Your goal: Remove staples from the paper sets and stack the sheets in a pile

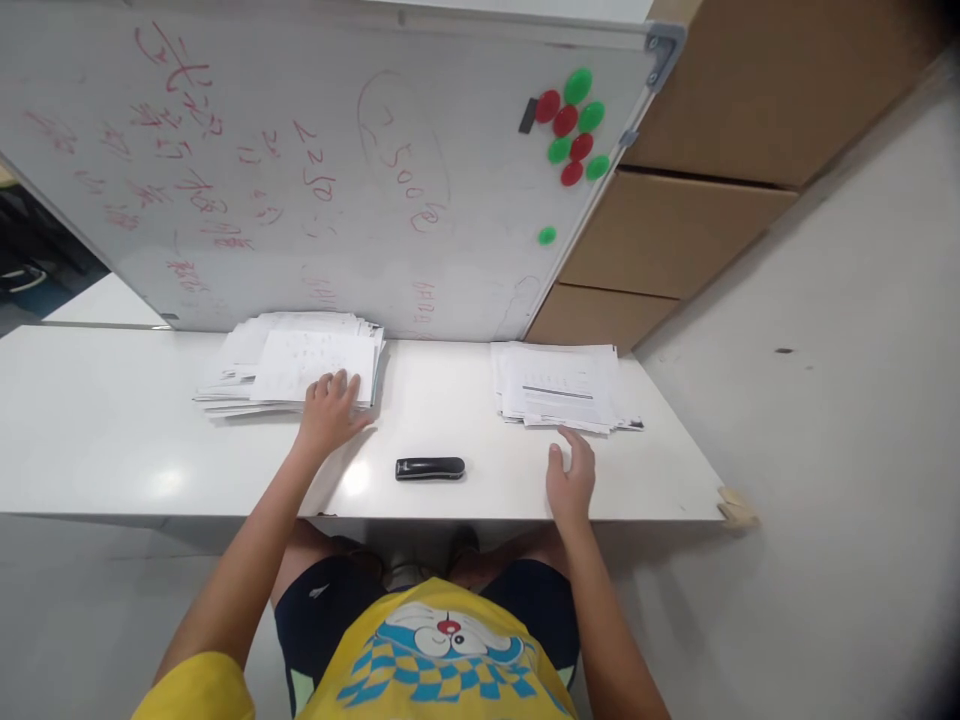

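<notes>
My left hand (330,412) rests with spread fingers on the front right part of a thick, uneven stack of papers (300,360). Its thumb points right, over the bare tabletop. At the right, my right hand (571,472) is just in front of a second, thinner pile of papers (562,385); its fingers are slightly curled and apart, with nothing in them. Whether its fingertips touch the pile's front edge, I cannot tell. Between my hands a black stapler (430,469) lies sideways on the white table (442,400), touched by neither hand.
A whiteboard (480,220) with red writing stands along the table's back edge. Red and green round magnets (565,121) cling to its upper right. Brown cardboard boxes (675,230) are stacked behind it at the right, beside a pale wall (840,400). Something tan covers the table's front right corner.
</notes>
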`<state>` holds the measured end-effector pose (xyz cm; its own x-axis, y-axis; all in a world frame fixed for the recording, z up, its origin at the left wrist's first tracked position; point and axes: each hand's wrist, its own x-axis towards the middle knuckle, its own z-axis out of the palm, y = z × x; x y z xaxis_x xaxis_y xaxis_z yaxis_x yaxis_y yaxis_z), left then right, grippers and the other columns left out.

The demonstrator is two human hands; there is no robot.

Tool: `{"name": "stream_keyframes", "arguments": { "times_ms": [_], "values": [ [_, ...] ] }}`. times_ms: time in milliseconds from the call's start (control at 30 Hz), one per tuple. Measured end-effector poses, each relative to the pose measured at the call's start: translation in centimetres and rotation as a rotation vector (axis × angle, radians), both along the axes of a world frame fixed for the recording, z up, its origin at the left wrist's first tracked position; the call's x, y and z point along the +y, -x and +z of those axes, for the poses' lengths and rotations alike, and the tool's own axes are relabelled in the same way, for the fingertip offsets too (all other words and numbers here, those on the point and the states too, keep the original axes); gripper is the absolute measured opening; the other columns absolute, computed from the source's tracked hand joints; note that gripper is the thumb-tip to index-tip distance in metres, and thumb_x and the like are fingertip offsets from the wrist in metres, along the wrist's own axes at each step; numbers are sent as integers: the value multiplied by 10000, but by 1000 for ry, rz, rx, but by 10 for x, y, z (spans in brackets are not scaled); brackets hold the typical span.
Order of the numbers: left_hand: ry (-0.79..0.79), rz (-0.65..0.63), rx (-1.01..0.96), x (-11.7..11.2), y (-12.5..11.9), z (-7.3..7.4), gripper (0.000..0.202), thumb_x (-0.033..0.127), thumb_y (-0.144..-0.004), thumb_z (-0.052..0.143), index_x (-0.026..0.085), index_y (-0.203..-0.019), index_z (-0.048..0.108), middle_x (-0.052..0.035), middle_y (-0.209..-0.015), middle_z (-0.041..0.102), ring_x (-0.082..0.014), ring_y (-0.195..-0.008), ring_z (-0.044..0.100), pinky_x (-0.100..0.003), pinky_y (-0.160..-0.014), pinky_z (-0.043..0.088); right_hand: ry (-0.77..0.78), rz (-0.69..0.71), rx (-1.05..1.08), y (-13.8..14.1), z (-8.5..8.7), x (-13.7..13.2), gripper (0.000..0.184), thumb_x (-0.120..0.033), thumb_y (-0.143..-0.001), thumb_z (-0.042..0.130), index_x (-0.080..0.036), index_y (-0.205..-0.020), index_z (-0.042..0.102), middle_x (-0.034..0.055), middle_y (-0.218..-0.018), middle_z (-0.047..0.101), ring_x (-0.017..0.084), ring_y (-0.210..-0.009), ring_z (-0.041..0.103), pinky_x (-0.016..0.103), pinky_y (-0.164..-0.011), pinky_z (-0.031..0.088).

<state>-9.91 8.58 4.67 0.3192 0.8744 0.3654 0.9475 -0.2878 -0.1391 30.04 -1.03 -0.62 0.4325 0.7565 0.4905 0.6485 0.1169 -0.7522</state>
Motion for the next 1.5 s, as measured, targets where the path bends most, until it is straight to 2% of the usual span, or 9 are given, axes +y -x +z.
{"name": "stream_keyframes", "arguments": {
  "times_ms": [200,333,467,567,633,767,833,1133,1500],
  "values": [
    [-116,-234,-154,-18,-23,6,249,179,-922,404,178,-997,640,-97,-995,703,-246,-921,623,-389,-784,430,166,371,334,65,25,6,352,-442,-864,522,-214,-1107,635,112,-1161,653,266,-1125,563,469,-1003,400],
    [-232,-529,-128,-56,-80,13,256,157,-922,431,180,-1114,598,-90,-1105,682,-215,-1058,606,-364,-849,446,428,816,893,102,37,11,474,-538,-777,635,-246,-1151,629,73,-1133,695,254,-1022,645,414,-916,481],
    [-178,-768,2,-84,-126,8,269,168,-922,447,169,-1164,567,-103,-1145,658,-223,-1121,578,-381,-912,447,365,701,1209,106,43,21,458,-500,-738,683,-206,-1090,656,61,-1104,717,264,-1072,636,404,-935,493],
    [-128,-835,-44,-70,-126,7,264,254,-936,442,177,-1148,579,-103,-1140,660,-230,-1119,578,-391,-932,447,378,497,1199,89,41,24,454,-309,-627,779,-201,-1054,665,50,-1035,744,282,-1040,658,420,-945,498],
    [-95,-682,-126,-42,-102,11,280,261,-944,406,183,-1145,585,-100,-1116,669,-228,-1097,589,-388,-928,445,399,409,1174,73,36,20,449,-267,-607,781,-202,-1037,669,52,-1038,745,287,-1036,662,419,-936,509],
    [-95,63,-317,29,-24,22,527,345,-881,480,96,-1343,434,-213,-1332,515,-345,-1254,451,-491,-998,353,461,296,1119,34,20,-1,400,-285,-633,763,-196,-1013,675,67,-1070,737,298,-1013,675,416,-888,544],
    [-50,275,-311,51,9,20,694,451,-817,545,58,-1367,393,-258,-1401,422,-406,-1311,355,-532,-1023,292,498,247,1074,15,9,-15,386,-294,-645,757,-197,-1009,671,73,-1058,740,297,-993,684,403,-849,562],
    [-85,291,-325,48,15,15,438,444,-898,360,117,-1030,620,-172,-942,650,-326,-952,565,-431,-847,356,532,154,986,-23,-18,-53,406,-338,-670,743,-195,-1040,655,82,-1067,736,283,-931,705,354,-738,589],
    [-147,300,-319,45,9,11,459,490,-836,456,134,-1061,639,-178,-1147,618,-357,-1078,513,-438,-860,364,475,147,1066,-21,-13,-58,458,-318,-658,751,-200,-1089,651,71,-1091,730,285,-998,688,367,-819,579]
  ]
}}
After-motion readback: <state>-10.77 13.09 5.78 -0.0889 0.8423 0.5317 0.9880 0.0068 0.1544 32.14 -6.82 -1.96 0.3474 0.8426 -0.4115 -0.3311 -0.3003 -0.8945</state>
